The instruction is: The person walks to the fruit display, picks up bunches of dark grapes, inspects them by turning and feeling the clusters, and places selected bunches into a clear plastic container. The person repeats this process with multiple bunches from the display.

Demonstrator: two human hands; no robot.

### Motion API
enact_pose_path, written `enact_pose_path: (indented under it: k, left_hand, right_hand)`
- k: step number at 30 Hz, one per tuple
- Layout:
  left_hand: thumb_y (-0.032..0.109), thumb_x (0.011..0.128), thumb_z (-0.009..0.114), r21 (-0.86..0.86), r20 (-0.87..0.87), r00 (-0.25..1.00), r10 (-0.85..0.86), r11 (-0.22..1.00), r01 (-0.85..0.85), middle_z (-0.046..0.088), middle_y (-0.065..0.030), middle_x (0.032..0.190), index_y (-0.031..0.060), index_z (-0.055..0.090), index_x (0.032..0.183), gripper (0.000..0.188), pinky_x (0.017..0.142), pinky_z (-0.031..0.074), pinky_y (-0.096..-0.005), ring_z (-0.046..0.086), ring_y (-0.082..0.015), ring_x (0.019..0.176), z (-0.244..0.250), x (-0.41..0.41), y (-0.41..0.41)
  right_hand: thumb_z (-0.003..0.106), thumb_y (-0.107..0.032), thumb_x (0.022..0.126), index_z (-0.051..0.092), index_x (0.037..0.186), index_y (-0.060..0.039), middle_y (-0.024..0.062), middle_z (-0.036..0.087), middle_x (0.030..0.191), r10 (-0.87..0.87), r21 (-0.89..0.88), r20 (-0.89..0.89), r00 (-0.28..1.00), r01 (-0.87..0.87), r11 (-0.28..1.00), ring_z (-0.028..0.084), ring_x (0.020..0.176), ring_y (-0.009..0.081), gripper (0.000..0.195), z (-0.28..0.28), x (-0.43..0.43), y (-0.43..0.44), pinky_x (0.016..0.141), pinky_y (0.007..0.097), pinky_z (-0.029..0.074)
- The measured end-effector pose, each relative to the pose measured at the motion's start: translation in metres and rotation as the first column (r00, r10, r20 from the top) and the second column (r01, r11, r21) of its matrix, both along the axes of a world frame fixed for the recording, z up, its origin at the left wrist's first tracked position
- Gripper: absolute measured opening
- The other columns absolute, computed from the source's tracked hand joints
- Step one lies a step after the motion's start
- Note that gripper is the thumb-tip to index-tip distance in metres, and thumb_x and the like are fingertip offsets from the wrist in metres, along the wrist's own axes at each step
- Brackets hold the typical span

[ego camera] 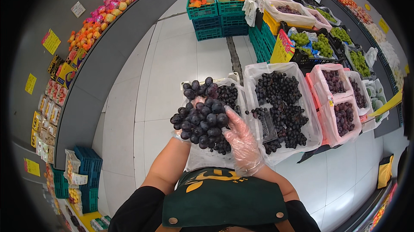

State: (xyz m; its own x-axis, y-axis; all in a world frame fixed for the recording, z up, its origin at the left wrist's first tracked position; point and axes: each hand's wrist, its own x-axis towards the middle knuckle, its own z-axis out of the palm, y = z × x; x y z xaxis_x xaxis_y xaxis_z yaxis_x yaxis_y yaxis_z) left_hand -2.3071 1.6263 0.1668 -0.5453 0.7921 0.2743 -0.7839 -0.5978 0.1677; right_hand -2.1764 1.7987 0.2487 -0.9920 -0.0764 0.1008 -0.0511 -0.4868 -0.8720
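Note:
A large bunch of dark purple grapes (202, 120) is held up in front of my apron (223, 199). My left hand (198, 100), in a clear plastic glove, supports it from below and is mostly hidden by the fruit. At the bunch's right edge, the thumb and fingers of my gloved right hand (244, 144) press against the grapes. Beneath my hands stands a white-lined crate (202, 162) with smaller dark grapes (228, 94) in it. To its right, another lined crate (313, 125) holds many dark bunches and a clear plastic punnet (268, 127).
Farther right are lined boxes of reddish-purple grapes (344, 119). Green grapes (323, 46) lie behind a yellow price sign (282, 49). Stacked green crates of mangoes (202, 9) stand ahead on the tiled floor (171, 60). A curved grey shelf (97, 60) with packed fruit runs along the left.

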Motion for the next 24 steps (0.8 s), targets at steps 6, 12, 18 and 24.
enact_pose_path:
  k: [6, 12, 18, 24]
  left_hand:
    - [0.04, 0.093, 0.045, 0.169, 0.187, 0.927, -0.326, 0.94, 0.297, 0.058, -0.0092, 0.101, 0.006, 0.051, 0.111, 0.039, 0.071, 0.052, -0.0361, 0.06, -0.0234, 0.086, 0.064, 0.02, 0.037]
    - [0.031, 0.093, 0.047, -0.429, -0.267, 0.893, 0.363, 0.785, -0.448, 0.054, -0.0048, 0.101, 0.0097, 0.05, 0.113, 0.029, 0.074, 0.05, -0.0277, 0.056, -0.0147, 0.089, 0.015, 0.011, 0.023]
    - [0.024, 0.089, 0.046, -0.615, -0.61, 0.75, 0.254, 0.445, -0.651, 0.053, 0.0001, 0.087, 0.0096, 0.052, 0.097, 0.018, 0.066, 0.044, -0.0256, 0.052, -0.0118, 0.075, 0.016, 0.019, 0.007]
    - [0.029, 0.095, 0.039, -0.74, -0.52, 0.825, 0.224, 0.365, -0.565, 0.046, -0.0011, 0.089, 0.011, 0.047, 0.098, 0.019, 0.068, 0.043, -0.0261, 0.047, -0.0129, 0.082, 0.099, 0.063, 0.048]
  right_hand:
    - [0.044, 0.009, 0.087, 0.037, 0.137, -0.0045, 0.0098, 0.037, 0.141, -0.071, -0.098, 0.091, 0.993, 0.08, 0.992, 0.036, 0.13, 0.0191, 0.052, 0.012, 0.005, 0.006, 0.108, 0.0343, 0.029]
    - [0.045, 0.003, 0.091, 0.05, 0.121, -0.0044, 0.0086, 0.048, 0.128, -0.153, -0.012, 0.06, 0.986, 0.154, 0.988, 0.047, 0.117, 0.0173, 0.031, 0.01, 0.01, 0.012, 0.1, 0.0346, 0.039]
    - [0.046, 0.0, 0.092, 0.054, 0.108, -0.003, 0.0087, 0.053, 0.116, -0.16, -0.011, 0.069, 0.985, 0.161, 0.987, 0.053, 0.106, 0.0158, 0.018, 0.003, 0.015, 0.016, 0.094, 0.0332, 0.043]
    - [0.046, -0.001, 0.093, 0.054, 0.107, -0.0021, 0.0079, 0.055, 0.11, -0.142, -0.037, 0.097, 0.985, 0.147, 0.989, 0.054, 0.1, 0.0143, 0.017, 0.0, 0.018, 0.022, 0.091, 0.0307, 0.044]
